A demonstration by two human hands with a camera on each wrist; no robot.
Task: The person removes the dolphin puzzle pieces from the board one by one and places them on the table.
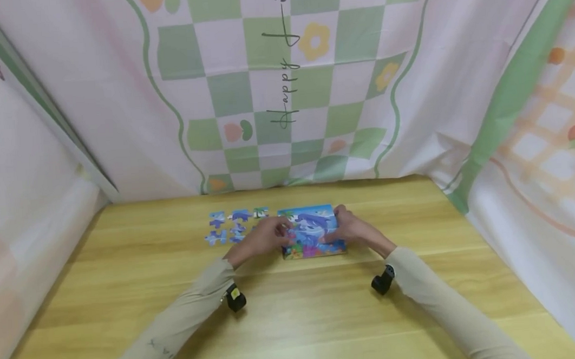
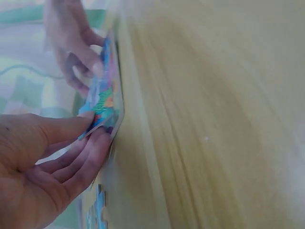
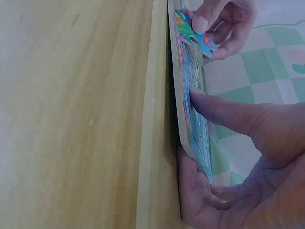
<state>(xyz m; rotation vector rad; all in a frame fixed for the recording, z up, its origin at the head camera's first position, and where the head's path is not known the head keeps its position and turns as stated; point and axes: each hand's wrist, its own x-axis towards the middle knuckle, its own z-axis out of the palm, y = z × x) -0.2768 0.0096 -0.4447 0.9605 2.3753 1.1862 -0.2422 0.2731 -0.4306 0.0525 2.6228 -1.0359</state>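
A dolphin jigsaw puzzle (image 1: 314, 221) in a flat tray lies on the table, its picture blue with bright coral colours along the near edge. My right hand (image 1: 353, 227) grips the tray's right side, thumb on the picture and fingers under the edge, as the right wrist view shows. At the opposite side, my left hand (image 1: 267, 235) pinches a colourful puzzle piece (image 3: 206, 45) between thumb and fingers. That piece is tilted up at the tray's left end. In the left wrist view, my left thumb and fingers (image 2: 97, 143) hide part of it.
Several loose puzzle pieces (image 1: 216, 237) lie in rows left of the tray, some partly hidden by my left hand. The wooden table (image 1: 304, 309) is bordered at the back by a checked cloth (image 1: 272, 158), with cloth at both sides too.
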